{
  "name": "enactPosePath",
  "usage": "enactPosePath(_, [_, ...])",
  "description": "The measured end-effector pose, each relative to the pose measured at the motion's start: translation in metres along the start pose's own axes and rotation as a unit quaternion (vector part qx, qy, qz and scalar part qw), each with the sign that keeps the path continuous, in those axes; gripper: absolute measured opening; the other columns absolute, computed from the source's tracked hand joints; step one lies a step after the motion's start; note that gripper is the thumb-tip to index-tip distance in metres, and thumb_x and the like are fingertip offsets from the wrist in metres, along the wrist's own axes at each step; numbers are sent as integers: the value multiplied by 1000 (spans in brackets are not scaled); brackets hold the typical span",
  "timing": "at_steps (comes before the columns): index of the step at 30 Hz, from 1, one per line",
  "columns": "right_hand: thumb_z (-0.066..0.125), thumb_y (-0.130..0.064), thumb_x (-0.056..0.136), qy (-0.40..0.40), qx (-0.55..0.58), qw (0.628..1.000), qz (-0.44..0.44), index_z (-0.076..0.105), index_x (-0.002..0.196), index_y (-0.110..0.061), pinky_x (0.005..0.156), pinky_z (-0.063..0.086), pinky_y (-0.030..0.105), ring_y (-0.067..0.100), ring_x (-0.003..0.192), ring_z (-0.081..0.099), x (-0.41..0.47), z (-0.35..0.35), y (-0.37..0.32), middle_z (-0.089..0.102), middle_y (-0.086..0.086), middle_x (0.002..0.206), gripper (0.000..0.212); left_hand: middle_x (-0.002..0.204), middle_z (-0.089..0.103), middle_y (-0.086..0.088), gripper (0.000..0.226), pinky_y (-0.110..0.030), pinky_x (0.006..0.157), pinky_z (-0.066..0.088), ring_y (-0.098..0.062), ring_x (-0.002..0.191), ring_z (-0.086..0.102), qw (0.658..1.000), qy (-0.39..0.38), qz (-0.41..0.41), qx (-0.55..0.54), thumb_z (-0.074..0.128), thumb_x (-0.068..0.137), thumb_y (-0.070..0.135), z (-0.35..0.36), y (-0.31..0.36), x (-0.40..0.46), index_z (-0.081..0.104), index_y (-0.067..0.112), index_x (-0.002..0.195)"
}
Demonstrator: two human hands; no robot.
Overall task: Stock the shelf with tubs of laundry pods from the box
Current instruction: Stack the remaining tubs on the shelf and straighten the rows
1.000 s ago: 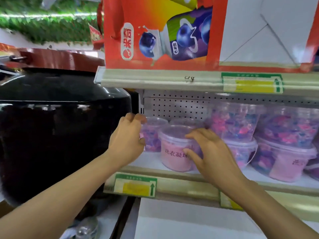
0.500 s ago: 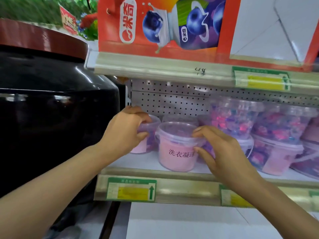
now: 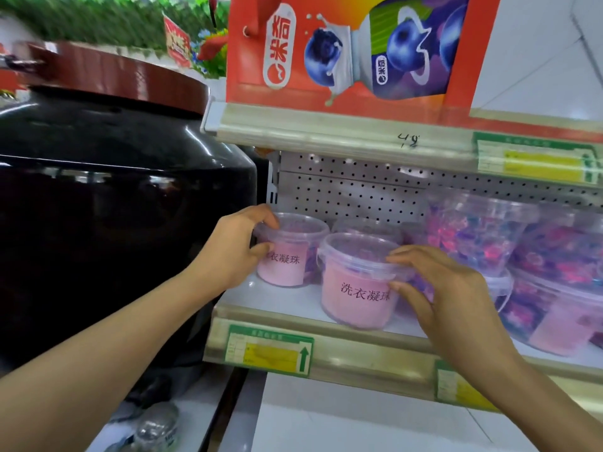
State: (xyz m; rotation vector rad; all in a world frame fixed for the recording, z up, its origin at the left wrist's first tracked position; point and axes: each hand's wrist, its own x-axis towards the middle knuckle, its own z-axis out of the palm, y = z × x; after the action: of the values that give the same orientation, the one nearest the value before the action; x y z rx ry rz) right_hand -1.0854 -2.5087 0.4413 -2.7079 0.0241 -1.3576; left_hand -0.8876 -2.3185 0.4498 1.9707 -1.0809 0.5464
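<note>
Rear tub [image 3: 287, 252] now turned label-forward in left hand [image 3: 233, 252]'s grip; right hand [image 3: 447, 295] around front tub [image 3: 355, 288].

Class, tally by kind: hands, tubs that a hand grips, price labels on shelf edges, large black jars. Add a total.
Hands: 2, left hand, right hand
Gripped tubs: 2, left tub, front tub
Price labels: 3
Black jars: 1
Total: 8

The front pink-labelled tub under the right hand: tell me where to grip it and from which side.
Grip the front tub at the lid rim, from the open aisle side, as the right hand does now. It stands upright, the rim juts past the tapered wall, and a neighbouring tub in the left hand crowds its left.
</note>
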Motion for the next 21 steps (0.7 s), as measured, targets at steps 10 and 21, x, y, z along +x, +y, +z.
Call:
enactPosePath(10, [65,-14,78,167,-35,985,-18,70,99,-6,86,32,2,7,88,53,3,-41,-25,65,9,96,23,98,61,5,26,-39,87,51,-13,94,60,997,14,9,-76,73,74,1,-4,21,-23,60,17,91])
enactPosePath(21, [66,-12,80,222,-7,975,-27,70,100,-7,82,32,-1,-2,83,45,28,-45,-39,58,1,94,21,95,57,10,28,-23,86,51,-4,91,57,996,29,18,-78,77,72,6,-9,33,-36,61,19,90])
